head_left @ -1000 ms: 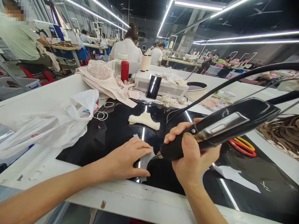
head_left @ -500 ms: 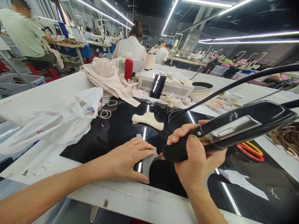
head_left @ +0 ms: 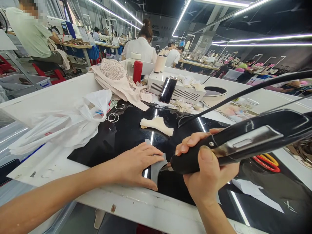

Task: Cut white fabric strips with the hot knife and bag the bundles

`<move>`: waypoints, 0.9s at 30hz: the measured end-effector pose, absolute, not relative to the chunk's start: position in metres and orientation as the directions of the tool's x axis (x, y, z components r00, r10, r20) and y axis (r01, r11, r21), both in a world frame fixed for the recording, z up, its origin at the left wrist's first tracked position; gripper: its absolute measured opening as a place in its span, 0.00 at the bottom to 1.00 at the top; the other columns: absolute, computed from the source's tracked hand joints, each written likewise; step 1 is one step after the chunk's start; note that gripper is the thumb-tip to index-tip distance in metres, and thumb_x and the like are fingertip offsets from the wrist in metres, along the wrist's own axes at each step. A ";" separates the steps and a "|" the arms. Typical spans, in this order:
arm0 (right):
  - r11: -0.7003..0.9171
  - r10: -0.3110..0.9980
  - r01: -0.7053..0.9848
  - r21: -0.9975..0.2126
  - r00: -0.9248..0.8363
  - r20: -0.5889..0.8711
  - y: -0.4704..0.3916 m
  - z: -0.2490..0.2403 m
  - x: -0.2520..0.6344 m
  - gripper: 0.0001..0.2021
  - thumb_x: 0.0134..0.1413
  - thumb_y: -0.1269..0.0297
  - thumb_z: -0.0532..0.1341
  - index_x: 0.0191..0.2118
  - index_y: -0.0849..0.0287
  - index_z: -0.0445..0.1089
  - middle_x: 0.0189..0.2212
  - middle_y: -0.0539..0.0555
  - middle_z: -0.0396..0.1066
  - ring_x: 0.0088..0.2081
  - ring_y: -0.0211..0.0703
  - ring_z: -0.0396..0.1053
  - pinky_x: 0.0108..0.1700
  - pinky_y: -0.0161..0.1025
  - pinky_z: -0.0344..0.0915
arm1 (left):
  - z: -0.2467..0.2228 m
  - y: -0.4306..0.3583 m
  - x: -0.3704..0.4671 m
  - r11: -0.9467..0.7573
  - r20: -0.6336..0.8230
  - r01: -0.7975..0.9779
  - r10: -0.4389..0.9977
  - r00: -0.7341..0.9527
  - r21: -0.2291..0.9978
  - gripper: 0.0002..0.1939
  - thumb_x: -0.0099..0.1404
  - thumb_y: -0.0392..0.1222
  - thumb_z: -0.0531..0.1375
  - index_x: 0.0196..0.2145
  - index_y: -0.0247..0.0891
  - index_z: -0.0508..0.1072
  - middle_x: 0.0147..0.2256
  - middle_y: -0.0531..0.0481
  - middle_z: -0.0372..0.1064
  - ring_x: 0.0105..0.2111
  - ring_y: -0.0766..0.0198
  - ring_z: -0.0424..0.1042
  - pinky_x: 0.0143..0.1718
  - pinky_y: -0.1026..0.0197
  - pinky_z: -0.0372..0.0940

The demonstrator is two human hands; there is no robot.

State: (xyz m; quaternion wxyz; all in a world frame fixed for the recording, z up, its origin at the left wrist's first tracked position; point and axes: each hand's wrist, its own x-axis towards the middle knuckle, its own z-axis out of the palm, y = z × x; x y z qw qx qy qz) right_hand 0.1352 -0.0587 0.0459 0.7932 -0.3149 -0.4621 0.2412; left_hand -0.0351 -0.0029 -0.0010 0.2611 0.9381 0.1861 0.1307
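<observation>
My left hand point(head_left: 140, 164) lies with fingers spread over a grey, curved, flat piece point(head_left: 157, 167), pressing it on the black sheet point(head_left: 122, 139). In my right hand point(head_left: 209, 169) is a black corded hand tool point(head_left: 243, 138) with a silver plate on its side. Its thin metal tip point(head_left: 167, 167) meets the curved edge of the grey piece; I cannot tell what the tip does there. Beyond my hands, a cream fabric piece point(head_left: 157, 125) rests on the black sheet. To the right of my right hand lie scissors point(head_left: 268, 162) with red and yellow handles.
A white plastic bag point(head_left: 70, 123) lies at left, near beige bra pieces point(head_left: 117, 78) and a red bottle point(head_left: 137, 72). A phone point(head_left: 168, 90) leans on a vented white box point(head_left: 175, 85). The tool's cable point(head_left: 243, 91) arches across the right side. Co-workers sit beyond.
The view has shifted slightly, moving the scene a little to the right. Both hands stay nearly in place, with the tool's tip still at the grey piece's edge.
</observation>
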 end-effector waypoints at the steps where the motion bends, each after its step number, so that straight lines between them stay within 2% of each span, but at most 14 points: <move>1: 0.692 0.667 -0.093 -0.716 0.463 0.584 -0.059 0.047 0.136 0.17 0.53 0.66 0.69 0.47 0.55 0.65 0.29 0.47 0.71 0.24 0.38 0.66 0.24 0.39 0.67 | -0.002 -0.003 -0.035 -0.796 0.147 0.280 0.415 0.898 0.537 0.38 0.59 0.57 0.69 0.63 0.40 0.66 0.63 0.46 0.62 0.63 0.49 0.58 0.68 0.48 0.50; 4: 0.713 0.639 -0.084 -0.696 0.486 0.596 -0.058 0.048 0.136 0.17 0.52 0.66 0.70 0.46 0.56 0.65 0.28 0.47 0.71 0.23 0.38 0.66 0.23 0.39 0.66 | -0.004 -0.002 -0.035 -0.802 0.155 0.275 0.411 0.898 0.531 0.37 0.61 0.56 0.68 0.63 0.40 0.65 0.63 0.45 0.63 0.63 0.49 0.58 0.70 0.45 0.45; 16: 0.670 0.684 -0.093 -0.737 0.465 0.563 -0.058 0.044 0.132 0.16 0.56 0.67 0.67 0.47 0.54 0.64 0.30 0.46 0.70 0.25 0.37 0.67 0.25 0.38 0.68 | -0.002 -0.003 -0.035 -0.800 0.171 0.266 0.412 0.895 0.537 0.38 0.58 0.58 0.70 0.62 0.41 0.67 0.62 0.46 0.63 0.62 0.50 0.59 0.68 0.47 0.50; 27: 0.686 0.694 -0.166 -0.708 0.443 0.568 -0.072 0.046 0.128 0.17 0.51 0.62 0.71 0.46 0.55 0.67 0.27 0.48 0.70 0.23 0.39 0.66 0.21 0.37 0.66 | 0.001 -0.003 -0.033 -0.793 0.153 0.263 0.405 0.902 0.549 0.34 0.60 0.53 0.70 0.60 0.43 0.68 0.62 0.45 0.63 0.62 0.48 0.60 0.69 0.44 0.47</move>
